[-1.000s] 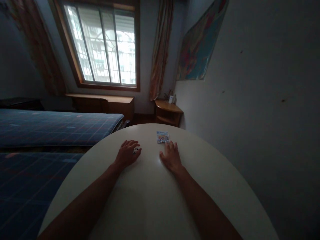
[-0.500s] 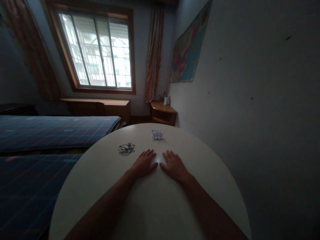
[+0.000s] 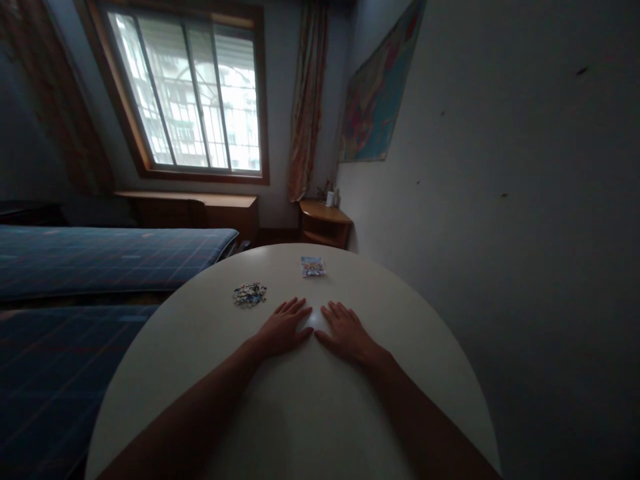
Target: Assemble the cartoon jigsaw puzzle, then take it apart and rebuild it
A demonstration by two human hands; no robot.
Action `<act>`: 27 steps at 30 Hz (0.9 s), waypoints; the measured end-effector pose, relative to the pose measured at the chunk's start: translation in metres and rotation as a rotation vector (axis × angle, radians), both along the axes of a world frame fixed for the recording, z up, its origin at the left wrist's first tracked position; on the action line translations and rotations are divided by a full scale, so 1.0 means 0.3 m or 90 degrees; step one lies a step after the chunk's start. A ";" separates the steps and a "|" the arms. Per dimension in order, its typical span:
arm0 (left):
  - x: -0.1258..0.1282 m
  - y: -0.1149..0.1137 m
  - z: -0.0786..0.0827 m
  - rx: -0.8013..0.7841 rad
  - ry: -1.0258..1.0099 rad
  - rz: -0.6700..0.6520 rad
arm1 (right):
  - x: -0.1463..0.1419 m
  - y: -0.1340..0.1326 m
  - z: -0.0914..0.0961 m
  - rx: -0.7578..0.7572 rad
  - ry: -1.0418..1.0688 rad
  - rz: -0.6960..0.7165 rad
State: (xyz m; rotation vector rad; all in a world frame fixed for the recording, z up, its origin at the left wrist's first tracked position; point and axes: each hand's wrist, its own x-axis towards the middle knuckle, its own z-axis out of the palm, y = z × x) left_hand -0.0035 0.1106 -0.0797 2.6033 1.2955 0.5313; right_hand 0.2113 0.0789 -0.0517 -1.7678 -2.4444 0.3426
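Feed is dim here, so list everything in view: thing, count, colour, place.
table: one, white, round, centre foreground
puzzle pieces: one pile, mixed colours, table's left part
picture card: one, bluish print, table's far side
bed: count unclear, blue checked, left of table
window: one, wood-framed, far wall
curtains: two, orange-patterned, flanking window
wall map: one, multicoloured, right wall
corner shelf: one, wooden, far corner
left hand: one, flat on table, empty
right hand: one, flat on table, empty

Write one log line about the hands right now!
left hand: flat on table, empty | right hand: flat, empty | puzzle pile: beyond left hand, apart | picture card: farther back
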 end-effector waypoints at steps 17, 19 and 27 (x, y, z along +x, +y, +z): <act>-0.179 0.107 0.043 0.102 -0.011 0.391 | 0.007 0.003 -0.004 -0.001 0.013 0.006; -0.219 0.139 0.035 0.089 -0.014 0.459 | 0.009 0.003 -0.006 -0.003 0.015 0.008; -0.239 0.196 0.006 0.029 0.011 0.397 | 0.008 -0.002 0.000 -0.003 0.019 0.005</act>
